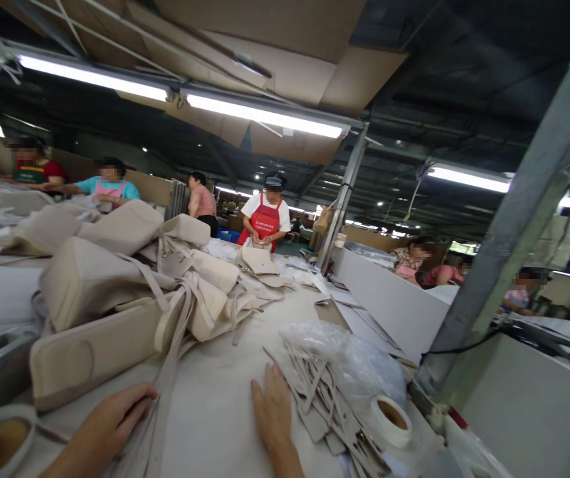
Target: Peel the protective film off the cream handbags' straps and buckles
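My left hand (110, 421) is at the lower left, its fingers loosely bent and pointing right. Its fingertips meet the long beige straps (170, 358) that trail down from a heap of bags; no grip on them shows. Flat on the white tabletop (215, 398) lies my right hand (273, 405), fingers stretched away from me and nothing in it. Just right of it is a pile of cut beige strips (322, 398). Nearest my left hand is a beige handbag (98, 345) lying on its side, with another handbag (95, 279) behind it.
Clear plastic film (349, 355) and a white tape roll (391, 421) lie at the right. Another roll (0, 438) stands lower left. Across the table a co-worker in a red apron (265, 219) handles a beige piece. A metal post (513, 212) rises at the right.
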The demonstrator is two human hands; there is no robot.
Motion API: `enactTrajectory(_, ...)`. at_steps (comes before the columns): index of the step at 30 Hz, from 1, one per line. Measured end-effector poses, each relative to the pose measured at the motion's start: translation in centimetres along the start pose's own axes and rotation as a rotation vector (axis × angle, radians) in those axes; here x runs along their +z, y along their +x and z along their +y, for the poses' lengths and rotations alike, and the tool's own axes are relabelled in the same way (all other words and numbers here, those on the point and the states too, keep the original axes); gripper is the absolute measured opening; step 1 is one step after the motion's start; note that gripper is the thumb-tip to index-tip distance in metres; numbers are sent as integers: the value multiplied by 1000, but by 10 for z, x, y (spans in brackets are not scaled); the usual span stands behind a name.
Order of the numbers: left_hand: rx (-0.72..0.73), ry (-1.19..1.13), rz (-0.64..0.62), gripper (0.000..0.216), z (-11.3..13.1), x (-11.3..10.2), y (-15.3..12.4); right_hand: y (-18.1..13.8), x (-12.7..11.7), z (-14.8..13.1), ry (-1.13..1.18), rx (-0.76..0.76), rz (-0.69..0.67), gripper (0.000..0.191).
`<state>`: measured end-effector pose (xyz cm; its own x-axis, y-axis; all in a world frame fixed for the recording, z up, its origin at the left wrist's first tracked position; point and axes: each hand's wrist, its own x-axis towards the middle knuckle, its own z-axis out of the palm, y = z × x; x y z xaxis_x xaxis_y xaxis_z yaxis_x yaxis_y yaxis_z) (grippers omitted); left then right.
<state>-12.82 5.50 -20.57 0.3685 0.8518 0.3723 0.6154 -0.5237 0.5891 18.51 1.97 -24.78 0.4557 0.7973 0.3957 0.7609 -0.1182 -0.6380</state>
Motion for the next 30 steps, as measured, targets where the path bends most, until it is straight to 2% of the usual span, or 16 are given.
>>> enactTrajectory(3,-44,21,-35,32,8,-2,-2,17,-24,8,155,183,84,78)
enactTrajectory(5,-66,28,-55,32,16,-5,-4,23,-39,8,210,249,80,86)
enactTrajectory(7,-66,24,-67,31,23,-8,-5,26,-49,7,277,285,36,85)
enactTrajectory(9,-57,15,-84,29,26,-10,-6,26,-55,2,354,292,-55,71)
enactTrajectory(12,-59,-5,-100,26,26,-10,-5,23,-53,-12,514,258,-186,51)
enactTrajectory(18,-52,-64,-119,23,21,-10,-1,7,-30,-35,760,238,-396,43)
enactTrajectory(21,-56,-66,-127,23,22,-11,-1,3,-25,-35,791,243,-407,38)
enactTrajectory(30,-58,-97,-135,22,23,-11,-1,4,-24,-33,787,287,-400,40)
